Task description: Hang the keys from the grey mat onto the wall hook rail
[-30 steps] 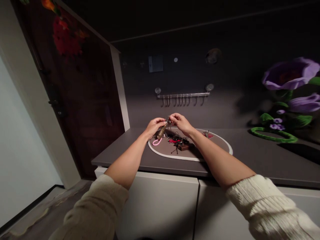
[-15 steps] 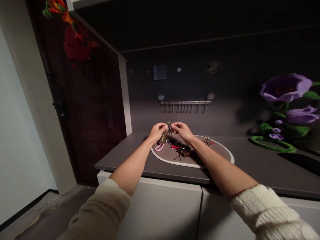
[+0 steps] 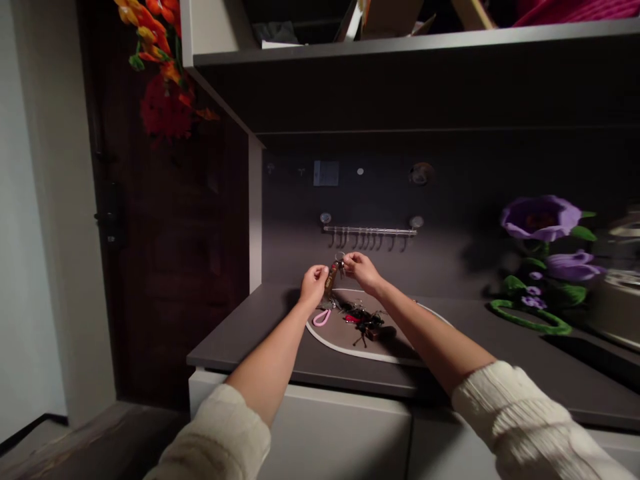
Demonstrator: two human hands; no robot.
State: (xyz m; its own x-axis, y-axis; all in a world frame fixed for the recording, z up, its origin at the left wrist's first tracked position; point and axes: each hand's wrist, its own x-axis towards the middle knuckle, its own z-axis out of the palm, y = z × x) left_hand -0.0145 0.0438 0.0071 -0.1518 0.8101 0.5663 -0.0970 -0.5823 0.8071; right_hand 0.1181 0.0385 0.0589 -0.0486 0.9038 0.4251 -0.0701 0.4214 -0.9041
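My right hand [image 3: 361, 272] pinches a metal key ring [image 3: 341, 256] at its right side, above the counter. Small keys [image 3: 341, 269] hang from the ring beside my fingertips. A brown keychain strap [image 3: 329, 279] with pale lettering slants down to the left from the ring. At its left edge my left hand [image 3: 313, 285] is closed, thumb and fingertips pressed together on it; the exact grip is partly hidden. Below lie a pink loop [image 3: 322, 318] and a dark heap of keys and trinkets [image 3: 367, 320] with a red piece, on an oval brown mat [image 3: 340, 340].
A clear rail with several hooks [image 3: 370, 231] is fixed to the back wall. Purple artificial flowers [image 3: 543, 219] with a green base stand at the right. An overhead shelf [image 3: 400, 45] juts out above. The counter edge [image 3: 240, 369] runs in front, and a dark door [image 3: 175, 267] stands left.
My left hand has shifted from the ring to the strap's left edge, while my right hand keeps hold of the ring. The camera has tilted up, bringing the shelf's contents into view.
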